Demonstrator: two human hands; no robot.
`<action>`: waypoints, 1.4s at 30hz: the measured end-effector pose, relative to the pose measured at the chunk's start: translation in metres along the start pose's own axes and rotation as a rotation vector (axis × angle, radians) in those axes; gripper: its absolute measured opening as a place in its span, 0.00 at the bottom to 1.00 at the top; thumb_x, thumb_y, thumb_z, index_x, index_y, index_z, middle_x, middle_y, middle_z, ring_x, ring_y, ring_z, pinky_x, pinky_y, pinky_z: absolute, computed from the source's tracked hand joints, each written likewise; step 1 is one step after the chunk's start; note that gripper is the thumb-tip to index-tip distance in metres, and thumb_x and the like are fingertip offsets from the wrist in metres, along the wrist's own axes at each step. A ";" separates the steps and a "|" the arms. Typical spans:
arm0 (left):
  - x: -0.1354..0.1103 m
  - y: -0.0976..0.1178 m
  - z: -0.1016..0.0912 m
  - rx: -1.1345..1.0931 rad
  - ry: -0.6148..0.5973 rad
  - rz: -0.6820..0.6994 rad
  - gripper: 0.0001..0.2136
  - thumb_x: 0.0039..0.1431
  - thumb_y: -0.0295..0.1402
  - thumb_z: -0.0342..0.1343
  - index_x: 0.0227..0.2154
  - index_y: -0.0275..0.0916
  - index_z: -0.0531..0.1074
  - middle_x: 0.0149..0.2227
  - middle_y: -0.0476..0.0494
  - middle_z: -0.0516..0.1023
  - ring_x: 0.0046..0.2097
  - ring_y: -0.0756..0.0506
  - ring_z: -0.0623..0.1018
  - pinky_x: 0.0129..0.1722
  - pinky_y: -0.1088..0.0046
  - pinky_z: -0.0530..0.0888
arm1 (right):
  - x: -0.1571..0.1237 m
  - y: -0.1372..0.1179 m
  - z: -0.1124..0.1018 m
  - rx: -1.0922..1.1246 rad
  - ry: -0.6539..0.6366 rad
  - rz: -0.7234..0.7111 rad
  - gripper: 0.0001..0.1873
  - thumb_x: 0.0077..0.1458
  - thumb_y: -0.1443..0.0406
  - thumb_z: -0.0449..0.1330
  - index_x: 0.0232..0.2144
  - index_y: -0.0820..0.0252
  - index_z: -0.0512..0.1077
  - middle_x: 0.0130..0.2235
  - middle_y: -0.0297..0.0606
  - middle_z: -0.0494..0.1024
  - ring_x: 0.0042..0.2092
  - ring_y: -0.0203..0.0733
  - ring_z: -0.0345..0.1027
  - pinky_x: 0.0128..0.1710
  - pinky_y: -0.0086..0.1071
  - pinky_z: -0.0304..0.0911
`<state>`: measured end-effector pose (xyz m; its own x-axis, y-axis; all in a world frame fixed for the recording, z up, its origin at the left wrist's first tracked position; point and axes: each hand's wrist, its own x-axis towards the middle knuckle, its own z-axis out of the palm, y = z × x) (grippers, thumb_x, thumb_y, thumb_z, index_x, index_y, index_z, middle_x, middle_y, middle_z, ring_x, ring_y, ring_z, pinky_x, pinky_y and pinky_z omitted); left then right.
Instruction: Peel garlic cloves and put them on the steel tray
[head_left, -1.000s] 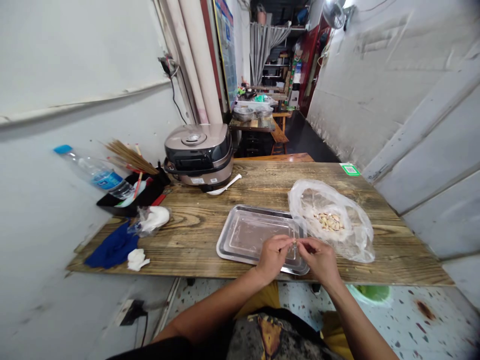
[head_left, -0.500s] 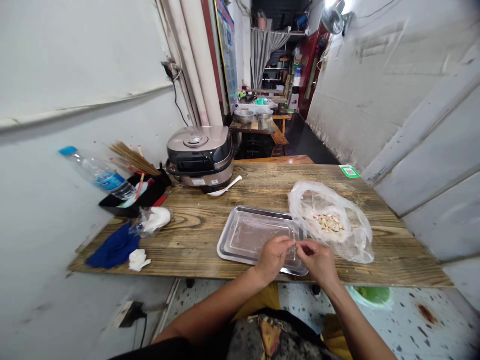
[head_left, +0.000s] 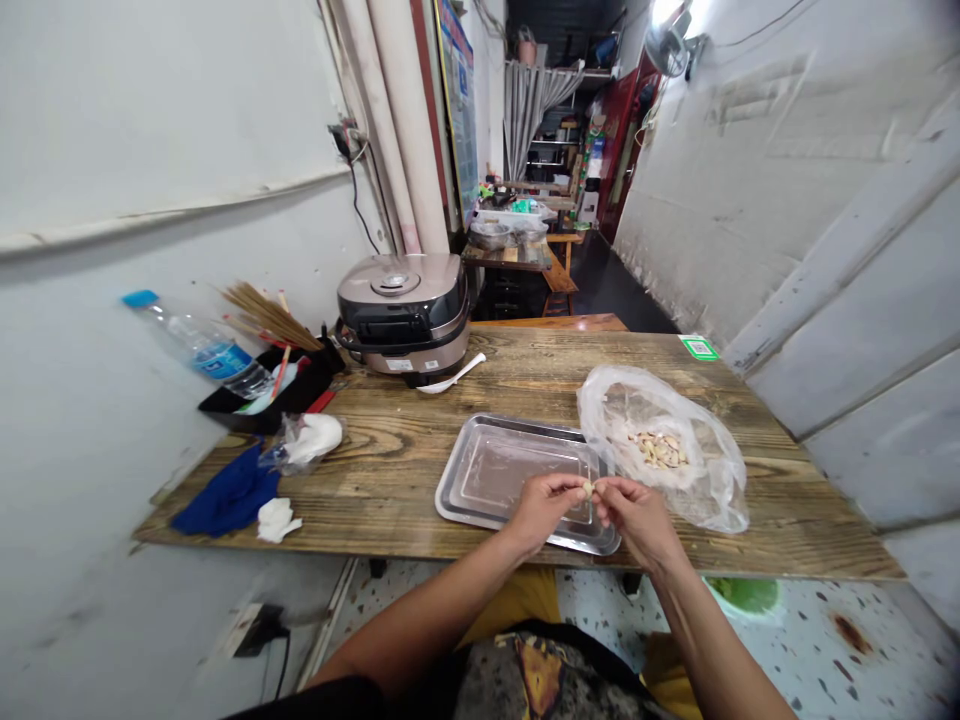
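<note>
Item: small pale clove (head_left: pixel 588 488), seemingly garlic. Pinched between the fingers of left hand (head_left: pixel 541 507) and right hand (head_left: pixel 636 512), both closed on it, above shallow rectangular steel tray (head_left: pixel 480 470) on wooden desk (head_left: pixel 525 375). Likely light, firm, papery, slippery; best held by its ends. Clear plastic bag of cloves (head_left: pixel 697 480) just beside.

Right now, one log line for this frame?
left hand, right hand: both pinch one pale piece | place: above tray near edge | nearby: bag right of tray, cooker behind

Forearms angled inward, left hand (head_left: pixel 541 505) and right hand (head_left: pixel 636 512) side by side, fingertips pinched together
</note>
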<state>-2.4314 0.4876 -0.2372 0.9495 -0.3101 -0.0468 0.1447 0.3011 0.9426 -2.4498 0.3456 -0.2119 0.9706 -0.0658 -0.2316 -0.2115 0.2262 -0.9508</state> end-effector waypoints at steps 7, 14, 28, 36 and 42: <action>0.003 0.002 -0.005 -0.381 -0.083 -0.198 0.16 0.40 0.37 0.67 0.32 0.32 0.75 0.29 0.46 0.73 0.22 0.58 0.62 0.22 0.81 0.55 | 0.000 0.003 0.003 0.105 -0.026 0.061 0.17 0.36 0.57 0.69 0.24 0.65 0.74 0.22 0.35 0.72 0.20 0.30 0.60 0.18 0.24 0.57; 0.004 0.000 -0.002 -0.302 0.062 -0.176 0.17 0.36 0.38 0.69 0.30 0.33 0.77 0.29 0.45 0.76 0.26 0.55 0.67 0.26 0.78 0.59 | -0.001 0.002 0.005 -0.236 0.042 -0.083 0.19 0.39 0.54 0.67 0.28 0.65 0.74 0.19 0.32 0.70 0.21 0.33 0.60 0.21 0.27 0.58; 0.009 -0.007 -0.003 -0.215 0.111 -0.165 0.17 0.37 0.39 0.68 0.31 0.34 0.79 0.30 0.43 0.78 0.29 0.51 0.70 0.30 0.75 0.62 | 0.004 0.005 0.001 -0.291 0.055 -0.083 0.18 0.39 0.54 0.66 0.26 0.64 0.74 0.17 0.33 0.71 0.20 0.34 0.60 0.21 0.28 0.57; 0.007 -0.006 -0.003 -0.213 0.129 -0.190 0.19 0.36 0.40 0.68 0.31 0.33 0.78 0.28 0.44 0.76 0.24 0.54 0.64 0.26 0.76 0.57 | 0.004 0.005 0.003 -0.233 0.048 -0.042 0.19 0.37 0.53 0.67 0.24 0.64 0.75 0.17 0.33 0.71 0.20 0.34 0.59 0.20 0.28 0.56; 0.006 -0.002 -0.001 -0.222 0.153 -0.190 0.19 0.35 0.40 0.68 0.31 0.33 0.78 0.27 0.44 0.76 0.24 0.55 0.64 0.25 0.76 0.56 | 0.005 0.007 0.005 -0.180 0.049 -0.024 0.19 0.37 0.53 0.67 0.25 0.64 0.76 0.19 0.34 0.72 0.20 0.33 0.59 0.21 0.27 0.56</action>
<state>-2.4258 0.4857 -0.2397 0.9281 -0.2455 -0.2799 0.3644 0.4450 0.8181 -2.4461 0.3522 -0.2186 0.9697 -0.1176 -0.2142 -0.2100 0.0464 -0.9766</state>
